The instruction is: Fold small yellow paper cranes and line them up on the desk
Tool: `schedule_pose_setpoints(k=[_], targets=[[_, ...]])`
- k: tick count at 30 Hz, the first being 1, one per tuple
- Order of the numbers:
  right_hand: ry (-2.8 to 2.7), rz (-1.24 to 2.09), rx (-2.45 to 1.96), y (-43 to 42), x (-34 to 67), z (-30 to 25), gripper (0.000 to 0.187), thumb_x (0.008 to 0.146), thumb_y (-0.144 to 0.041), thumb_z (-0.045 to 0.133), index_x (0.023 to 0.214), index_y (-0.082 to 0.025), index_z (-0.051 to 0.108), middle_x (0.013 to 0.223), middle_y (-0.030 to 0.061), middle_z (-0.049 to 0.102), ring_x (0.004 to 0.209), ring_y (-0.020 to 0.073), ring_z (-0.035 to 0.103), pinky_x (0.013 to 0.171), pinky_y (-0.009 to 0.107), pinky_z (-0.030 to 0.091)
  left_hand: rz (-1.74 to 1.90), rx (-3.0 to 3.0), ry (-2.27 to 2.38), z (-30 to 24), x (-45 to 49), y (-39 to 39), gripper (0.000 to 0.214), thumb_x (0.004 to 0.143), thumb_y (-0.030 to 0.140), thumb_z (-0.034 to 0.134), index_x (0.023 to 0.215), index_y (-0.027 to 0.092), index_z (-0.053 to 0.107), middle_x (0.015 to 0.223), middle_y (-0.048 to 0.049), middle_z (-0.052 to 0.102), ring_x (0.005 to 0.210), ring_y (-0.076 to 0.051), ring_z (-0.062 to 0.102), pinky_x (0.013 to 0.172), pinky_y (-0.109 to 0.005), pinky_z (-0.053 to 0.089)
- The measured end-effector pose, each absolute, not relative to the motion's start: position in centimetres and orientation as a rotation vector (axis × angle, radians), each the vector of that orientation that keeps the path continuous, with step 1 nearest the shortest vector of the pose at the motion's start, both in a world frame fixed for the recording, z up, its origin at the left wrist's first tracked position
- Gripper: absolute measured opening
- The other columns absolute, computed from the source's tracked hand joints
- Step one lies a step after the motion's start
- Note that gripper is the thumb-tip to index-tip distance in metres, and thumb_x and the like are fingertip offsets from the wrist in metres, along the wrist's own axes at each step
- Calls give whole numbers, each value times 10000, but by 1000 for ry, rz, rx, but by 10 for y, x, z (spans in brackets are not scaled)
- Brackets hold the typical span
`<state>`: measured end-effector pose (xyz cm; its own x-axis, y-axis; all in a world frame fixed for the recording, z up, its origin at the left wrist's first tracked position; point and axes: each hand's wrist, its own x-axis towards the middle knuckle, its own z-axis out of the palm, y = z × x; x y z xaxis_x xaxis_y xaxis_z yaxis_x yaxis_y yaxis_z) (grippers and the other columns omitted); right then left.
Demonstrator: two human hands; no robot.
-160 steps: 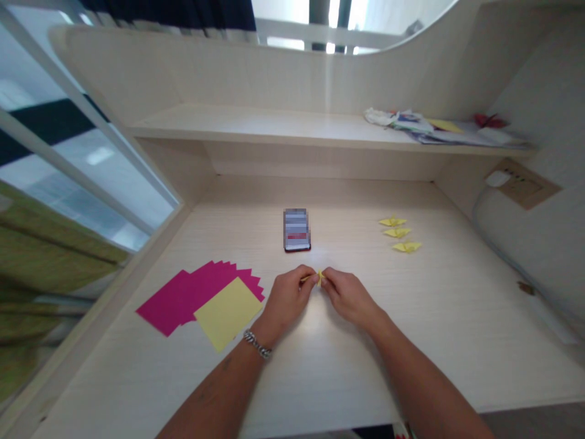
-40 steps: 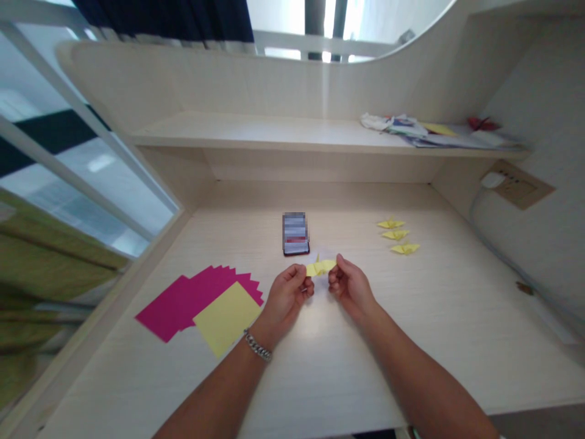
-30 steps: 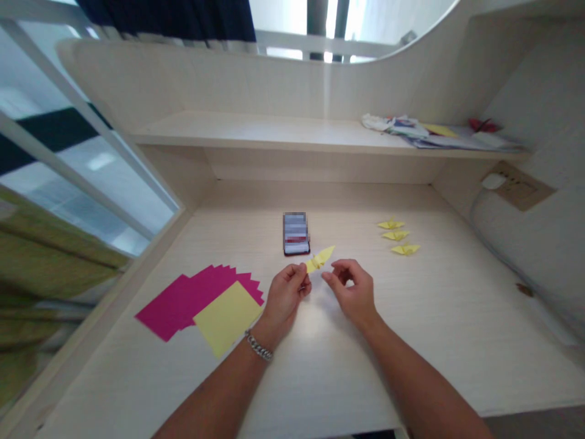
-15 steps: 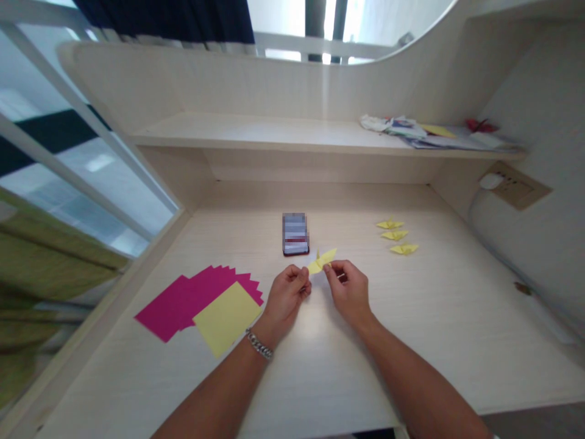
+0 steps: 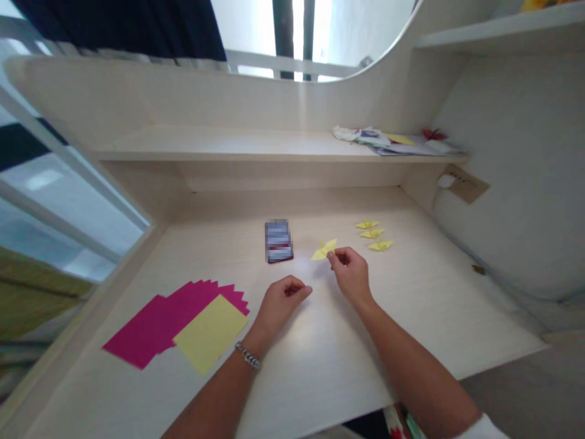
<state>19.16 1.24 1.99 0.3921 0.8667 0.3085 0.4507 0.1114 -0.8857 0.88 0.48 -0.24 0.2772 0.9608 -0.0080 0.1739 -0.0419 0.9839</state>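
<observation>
A folded yellow paper crane (image 5: 323,250) is pinched by one end between the thumb and fingers of my right hand (image 5: 351,274), above the desk. Its wings are spread to either side. My left hand (image 5: 284,305), with a chain bracelet at the wrist, is lower and to the left, apart from the crane. Its fingers are loosely curled, the thumb stands out, and nothing shows in them. To the right, three more yellow paper cranes (image 5: 372,234) lie in a short column on the desk.
Left of my left hand, a yellow paper square (image 5: 210,335) overlaps fanned magenta sheets (image 5: 146,329). A phone (image 5: 278,241) lies beyond my hands. Papers (image 5: 397,146) rest on the back shelf (image 5: 219,146). A cable (image 5: 461,247) runs along the right wall from a plug.
My left hand has let go of the crane and drawn back from it. My right hand keeps hold and has moved it slightly away. The view has turned to the right.
</observation>
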Motion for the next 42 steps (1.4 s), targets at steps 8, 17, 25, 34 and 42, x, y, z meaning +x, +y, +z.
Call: schedule_pose_setpoints(k=[8,17,25,34,42], targets=[[-1062,213,-1790,-17,294,-9,313,762,-441,568,844,-162,684,750,63,706,646,197,630,625,299,474,717,1818,1127,-1,12,-4,252,767,426,603,768,181,662,707,-25,662,657,-181,586,609,-278,421],[-978,78,-2014,-16,348,-30,303,746,-381,561,865,-151,718,793,96,725,709,213,649,697,316,482,673,1830,1144,-3,14,-1,242,765,423,601,762,191,668,696,-31,666,651,-197,590,613,-296,425],[-969,57,-2091,-12,353,-35,270,754,-343,564,899,-180,724,850,87,731,770,213,659,743,319,484,692,1806,1127,-4,14,-2,196,743,397,628,737,208,677,684,-28,676,648,-206,604,611,-296,435],[-997,59,-2121,-13,353,-33,272,745,-315,570,900,-157,726,849,103,730,793,223,664,774,326,480,645,1840,1125,-2,14,-1,193,761,392,617,756,208,676,701,-26,678,648,-196,605,607,-283,432],[-986,75,-2114,-16,351,-32,295,722,-326,588,919,-148,717,839,104,728,771,227,665,761,327,485,656,1829,1125,2,12,-3,185,751,384,620,749,208,678,688,-25,671,640,-197,594,597,-280,422]])
